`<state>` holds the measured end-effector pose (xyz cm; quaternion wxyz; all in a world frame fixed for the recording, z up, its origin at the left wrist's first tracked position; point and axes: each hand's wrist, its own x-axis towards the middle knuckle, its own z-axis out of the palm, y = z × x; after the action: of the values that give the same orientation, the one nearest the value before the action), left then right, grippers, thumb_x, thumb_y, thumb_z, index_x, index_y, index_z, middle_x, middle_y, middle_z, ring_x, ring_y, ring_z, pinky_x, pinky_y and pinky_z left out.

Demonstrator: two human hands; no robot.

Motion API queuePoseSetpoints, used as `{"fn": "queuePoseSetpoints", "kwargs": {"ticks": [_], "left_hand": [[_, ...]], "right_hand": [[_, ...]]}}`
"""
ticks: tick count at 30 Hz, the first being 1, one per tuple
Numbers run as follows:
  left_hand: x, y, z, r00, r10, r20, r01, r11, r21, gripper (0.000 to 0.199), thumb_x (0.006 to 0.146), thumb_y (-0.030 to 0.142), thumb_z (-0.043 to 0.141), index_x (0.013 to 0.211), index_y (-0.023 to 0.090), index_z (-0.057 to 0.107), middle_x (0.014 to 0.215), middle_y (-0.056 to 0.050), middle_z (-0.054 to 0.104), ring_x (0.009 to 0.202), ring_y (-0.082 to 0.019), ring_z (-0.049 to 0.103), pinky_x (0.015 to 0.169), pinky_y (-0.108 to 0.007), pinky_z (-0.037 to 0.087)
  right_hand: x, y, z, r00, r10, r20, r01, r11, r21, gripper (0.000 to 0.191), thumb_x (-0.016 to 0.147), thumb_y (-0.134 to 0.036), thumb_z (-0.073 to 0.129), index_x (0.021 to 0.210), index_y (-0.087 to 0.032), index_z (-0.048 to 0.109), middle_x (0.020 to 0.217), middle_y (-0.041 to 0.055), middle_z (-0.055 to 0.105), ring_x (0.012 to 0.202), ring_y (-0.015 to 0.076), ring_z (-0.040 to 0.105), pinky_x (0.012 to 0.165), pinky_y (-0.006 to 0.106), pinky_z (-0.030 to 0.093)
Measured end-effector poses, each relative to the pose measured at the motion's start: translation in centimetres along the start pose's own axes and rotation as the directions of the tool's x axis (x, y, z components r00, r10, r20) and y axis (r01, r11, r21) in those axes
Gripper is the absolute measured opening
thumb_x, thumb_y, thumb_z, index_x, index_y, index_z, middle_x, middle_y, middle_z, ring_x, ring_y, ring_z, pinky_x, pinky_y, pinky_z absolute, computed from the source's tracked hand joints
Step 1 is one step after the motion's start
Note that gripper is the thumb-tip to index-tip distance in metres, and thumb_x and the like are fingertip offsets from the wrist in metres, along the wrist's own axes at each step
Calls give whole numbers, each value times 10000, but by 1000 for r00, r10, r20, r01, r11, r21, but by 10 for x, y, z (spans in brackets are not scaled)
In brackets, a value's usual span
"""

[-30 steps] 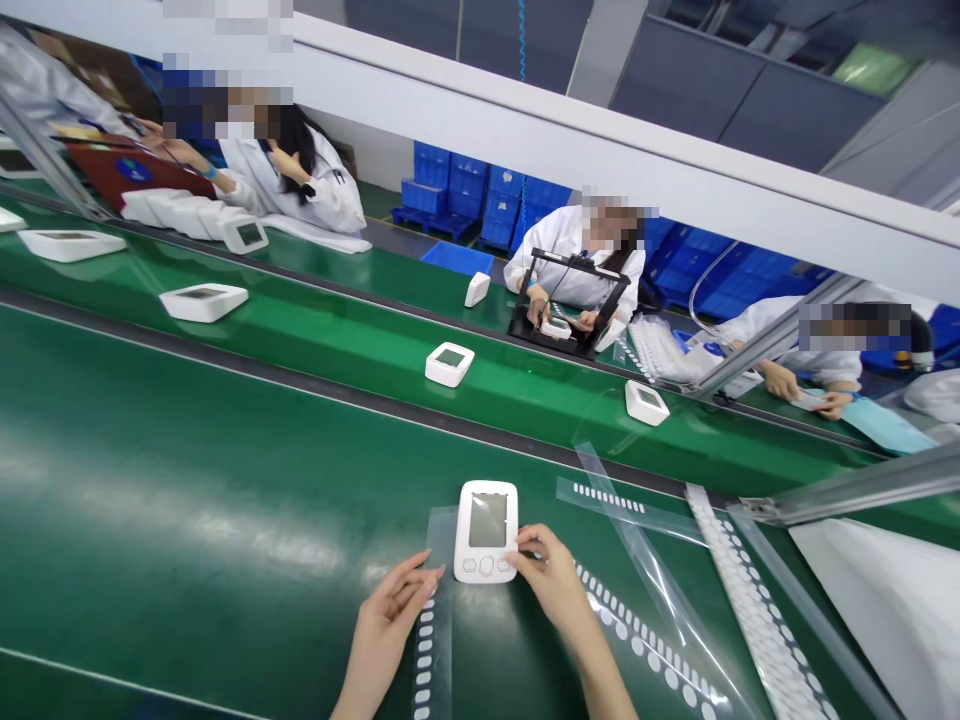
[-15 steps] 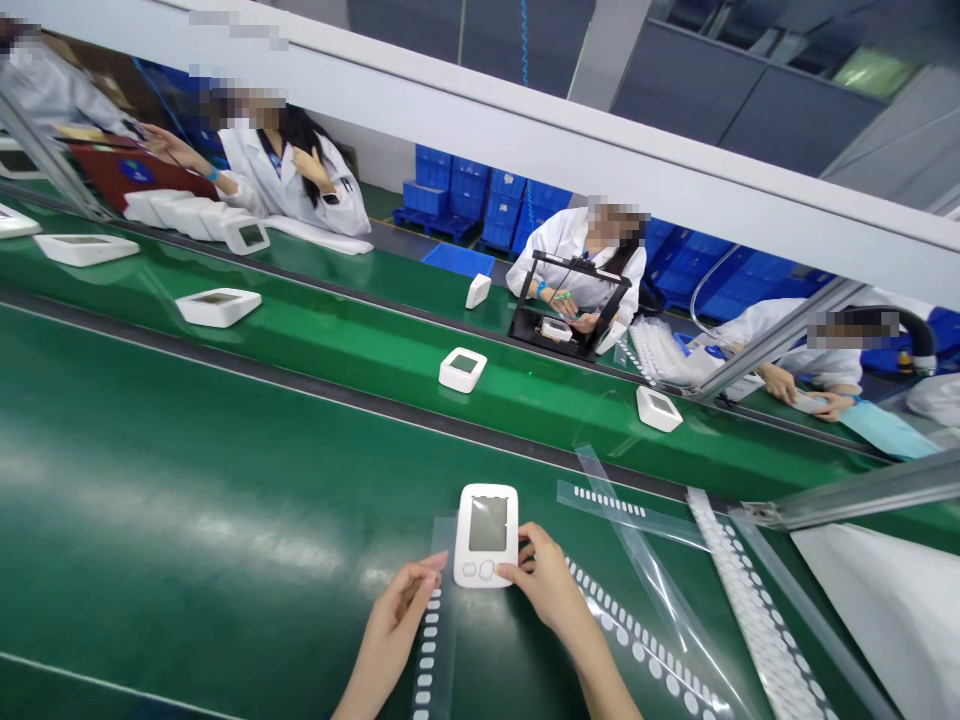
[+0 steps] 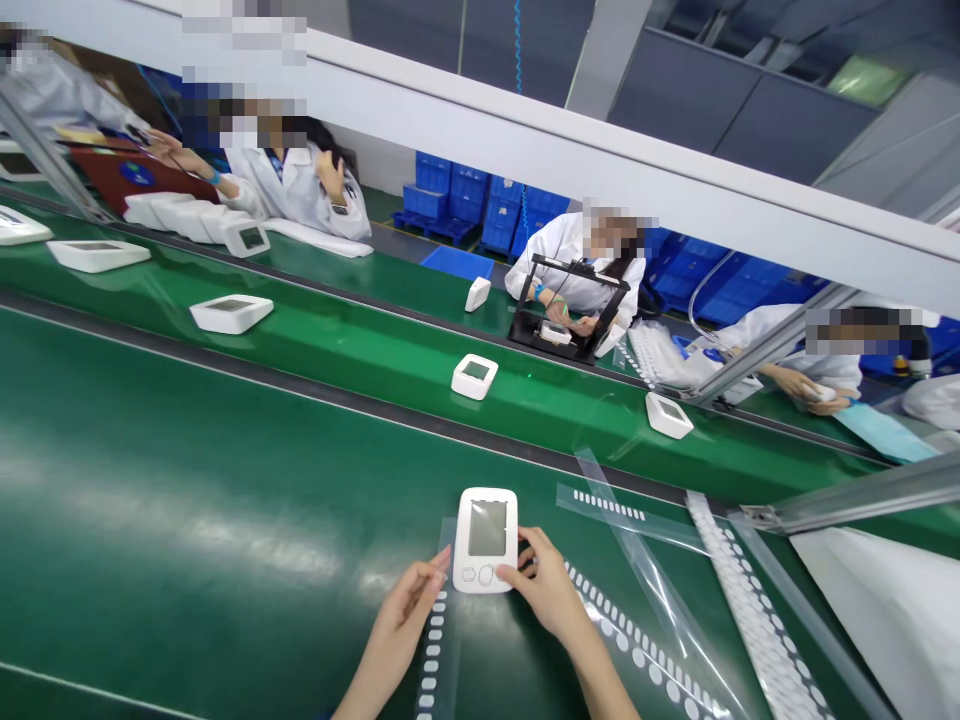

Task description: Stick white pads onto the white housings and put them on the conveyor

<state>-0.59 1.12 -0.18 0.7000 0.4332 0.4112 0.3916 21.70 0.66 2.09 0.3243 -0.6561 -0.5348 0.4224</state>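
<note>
A white blood pressure monitor [image 3: 487,528] with a grey screen and two outlined buttons is face up just above the green table. My right hand [image 3: 553,590] grips its lower right side, thumb on the front and fingers at the edge. To its left, my left hand [image 3: 409,610] pinches a clear strip of small white stickers [image 3: 432,652]. That strip runs toward me past the left hand and partly under its fingers. Whether a single sticker is between the fingertips is hidden.
Clear strips with round stickers [image 3: 639,657] lie right of my hands. Beyond the table edge, a green conveyor belt [image 3: 360,355] carries several white monitors [image 3: 475,377]. Co-workers in white coats [image 3: 577,250] sit across it. A metal post [image 3: 862,490] stands at right.
The monitors on the belt have shifted right. My left hand and the strip have moved slightly right, closer to the held monitor. My right hand keeps its grip.
</note>
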Motion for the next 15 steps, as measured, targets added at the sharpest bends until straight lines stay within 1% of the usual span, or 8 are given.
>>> {"fn": "queuePoseSetpoints", "kwargs": {"ticks": [2,5,7,9,10,11,13,15], "left_hand": [[0,2,3,1000,-14,20,14,1000,-15,317,867,513,568,798,204,561,1382,-145,530,1234,-328,515,1009,-445,415],[-2,8,9,1000,-28,11,28,999,-21,336,849,533,583,776,206,558,1336,-129,577,1159,-335,566,910,-400,474],[-6,14,12,1000,-30,-8,30,999,-32,346,832,540,605,749,207,564,1218,-110,663,1135,-325,581,932,-388,465],[-9,19,12,999,-30,-30,28,998,-58,349,812,540,636,733,205,582,1081,-94,722,1107,-311,602,992,-395,432],[-11,21,10,999,-25,-44,22,997,-79,353,793,544,658,729,203,595,1041,-90,733,1101,-306,607,1019,-399,416],[-12,22,8,997,-20,-72,12,994,-109,363,768,555,681,720,203,606,1022,-89,737,1103,-306,607,1033,-402,410],[-15,21,-1,984,-27,-176,-5,984,-179,399,708,592,717,693,205,620,999,-91,742,1111,-318,607,1028,-407,428],[-17,18,-13,944,-49,-327,-22,977,-210,433,647,630,738,676,210,637,957,-89,749,1073,-333,628,1008,-415,455]], "right_hand": [[-2,-1,0,1000,-24,13,23,999,32,431,772,-308,652,1178,-178,588,1086,84,527,791,168,564,631,268,513],[-8,-2,3,999,-35,16,32,983,181,445,871,-447,553,1240,-197,568,1230,110,509,1005,212,562,791,303,521],[-9,-6,7,999,34,17,-38,932,361,544,892,-546,498,1345,-247,477,1312,92,489,1085,217,553,852,325,511],[-2,-16,11,991,122,51,-131,837,531,667,857,-613,517,1414,-275,373,1279,82,534,1030,218,594,797,338,532],[6,-23,11,986,147,77,-164,799,578,704,837,-630,533,1417,-268,362,1211,83,579,959,216,620,733,332,543],[17,-32,11,984,150,97,-178,789,588,709,825,-635,542,1398,-249,386,1120,82,621,879,211,635,669,318,543],[50,-54,9,987,112,117,-157,830,535,641,821,-610,543,1311,-202,484,965,75,659,762,194,634,580,281,520],[99,-79,9,991,71,114,-116,881,458,528,848,-553,509,1214,-176,555,916,71,664,727,183,630,556,261,505]]}}
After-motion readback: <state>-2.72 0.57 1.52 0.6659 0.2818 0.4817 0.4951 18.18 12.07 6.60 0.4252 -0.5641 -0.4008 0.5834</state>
